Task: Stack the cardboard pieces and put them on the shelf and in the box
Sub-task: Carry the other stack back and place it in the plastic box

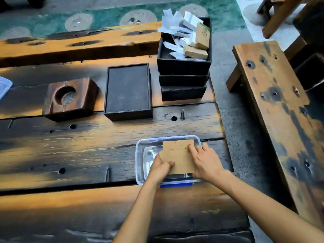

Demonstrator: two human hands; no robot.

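Observation:
Flat brown cardboard pieces sit in a small stack over a clear plastic box with blue clips, near the table's right front. My left hand grips the stack's lower left edge, thumb on top. My right hand holds the right side, fingers pressing on the top piece. The bottom of the stack is hidden, so I cannot tell whether it rests on the box floor.
A black open tray stands behind the clear box. At the back right, stacked black boxes hold small cartons and papers. A wooden block with a round hollow lies left. A wooden bench stands right of the table.

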